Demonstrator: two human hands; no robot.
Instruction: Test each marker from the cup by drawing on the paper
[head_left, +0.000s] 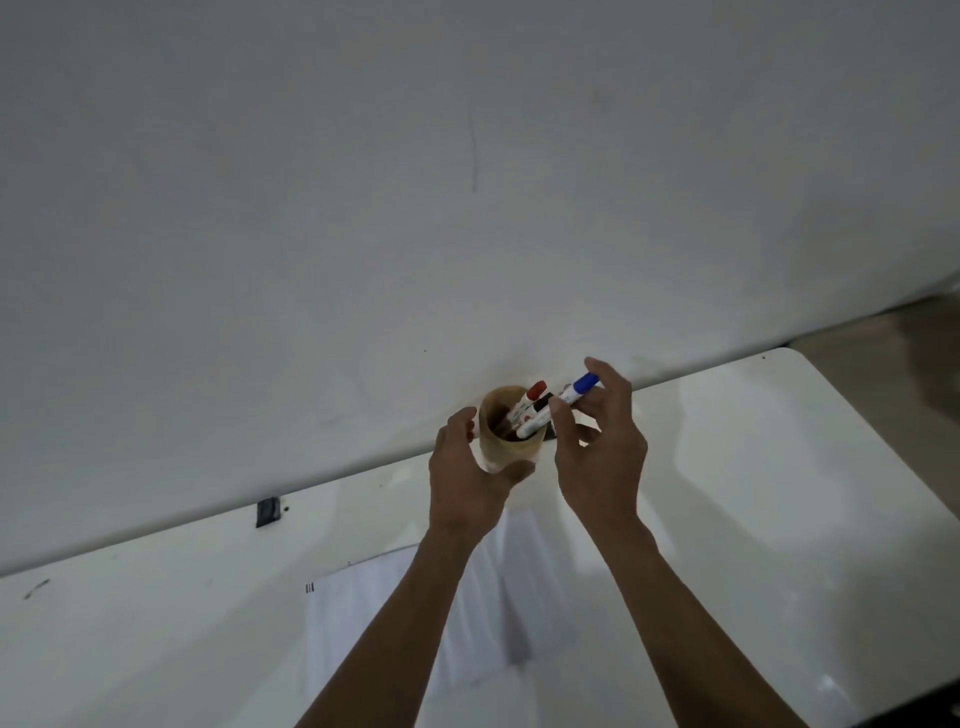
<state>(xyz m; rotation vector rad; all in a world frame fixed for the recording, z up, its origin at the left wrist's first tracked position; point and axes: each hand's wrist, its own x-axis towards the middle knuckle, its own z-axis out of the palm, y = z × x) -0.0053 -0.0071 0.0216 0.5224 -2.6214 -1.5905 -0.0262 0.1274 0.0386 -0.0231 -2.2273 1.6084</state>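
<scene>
Right hand (597, 447) pinches the blue-capped marker (576, 391) just above the cup (506, 441) at the table's (779, 467) far edge, while left hand (467, 467) cups its side, apparently steadying it; paper (374, 623) lies nearer, under the forearms.

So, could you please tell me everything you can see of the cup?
The cup is tan, looks like paper or card, and stands upright on the white table by the wall. The left hand curls around its side. Markers lean inside; the right hand pinches the blue-capped marker.
</scene>
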